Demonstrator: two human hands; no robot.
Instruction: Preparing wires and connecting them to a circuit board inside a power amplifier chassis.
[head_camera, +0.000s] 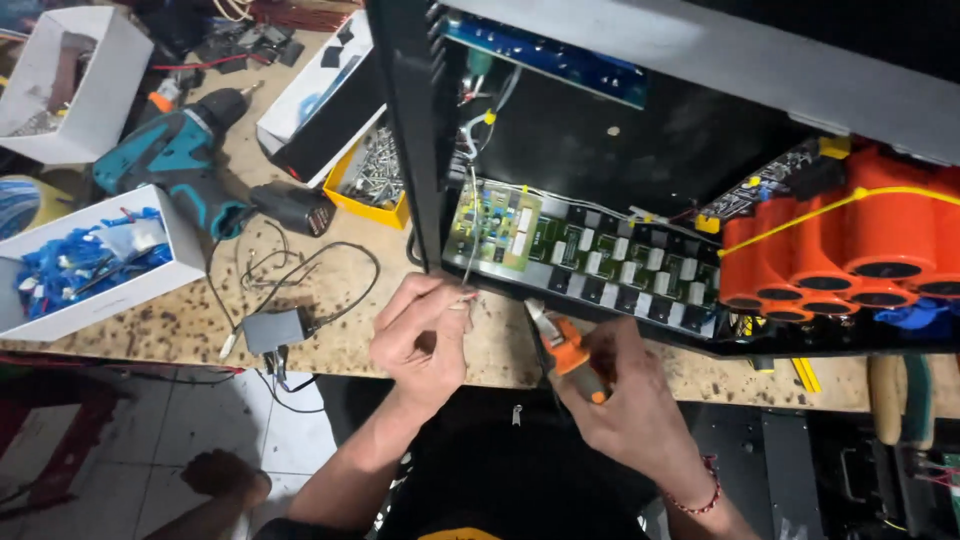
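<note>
Wire (470, 235) in left hand (420, 335), beside cutters (562, 352)

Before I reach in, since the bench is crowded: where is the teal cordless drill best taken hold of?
Grip the drill by its teal handle, between the motor body and the black battery. It lies on its side, chuck pointing up-right toward the white box, so come from the near edge, over the loose wires.
</note>
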